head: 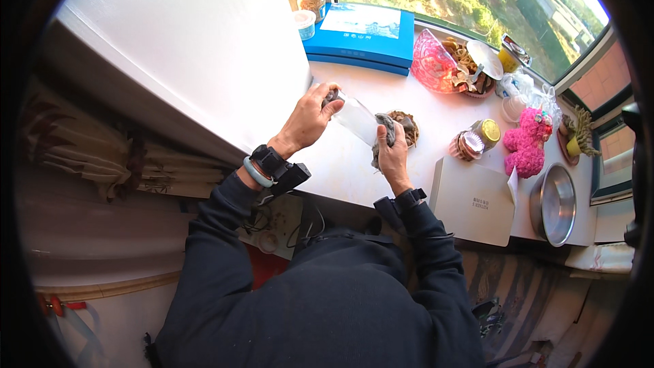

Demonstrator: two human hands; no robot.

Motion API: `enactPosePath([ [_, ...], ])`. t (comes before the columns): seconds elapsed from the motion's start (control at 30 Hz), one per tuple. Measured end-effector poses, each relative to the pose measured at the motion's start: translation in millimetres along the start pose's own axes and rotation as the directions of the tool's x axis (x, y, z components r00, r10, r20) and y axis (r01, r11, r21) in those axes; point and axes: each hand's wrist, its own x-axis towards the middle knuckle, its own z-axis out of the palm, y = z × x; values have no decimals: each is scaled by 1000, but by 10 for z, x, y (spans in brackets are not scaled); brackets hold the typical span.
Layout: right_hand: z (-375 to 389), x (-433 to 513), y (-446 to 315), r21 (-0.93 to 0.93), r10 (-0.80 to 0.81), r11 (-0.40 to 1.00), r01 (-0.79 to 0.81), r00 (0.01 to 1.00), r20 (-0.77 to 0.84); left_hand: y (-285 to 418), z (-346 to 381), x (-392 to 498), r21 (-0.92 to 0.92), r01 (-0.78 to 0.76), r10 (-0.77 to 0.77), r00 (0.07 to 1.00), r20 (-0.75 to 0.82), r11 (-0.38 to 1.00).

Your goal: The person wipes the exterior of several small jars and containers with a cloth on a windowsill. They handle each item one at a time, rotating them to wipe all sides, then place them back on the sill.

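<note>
Between my two hands a clear bottle or tall jar [356, 118] is held at a slant over the white table. My left hand [306, 117] grips its upper left end, where a dark cap or base shows. At the lower right end my right hand [394, 153] presses a grey cloth [387, 130] against it, and part of the cloth hangs below. Just behind my right hand stands a round container of brown dried pieces [409, 125], partly hidden by the hand.
Along the window are a blue box [360, 43], a green-lidded jar [311, 2], a pink-wrapped basket [434, 64] and plastic bags. To the right stand small jars [485, 134], a pink rose figure [526, 145], a pale box [472, 204] and a steel basin [558, 204].
</note>
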Motion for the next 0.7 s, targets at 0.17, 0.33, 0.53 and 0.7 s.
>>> enactPosePath([
  [0.17,206,-63,-389,-243,-363,888,390,920,150,102,76,-54,88,-184,180,983,47,979],
  [0.33,123,63,-451,-155,-383,893,422,894,231,175,127,-82,60,-172,168,984,63,983],
  [0.53,171,34,-368,-134,-299,932,338,923,242,242,117,-135,99,-128,114,984,136,987],
  [0.7,96,166,-161,15,-7,1000,2,943,334,315,35,-67,134,-190,168,973,158,973],
])
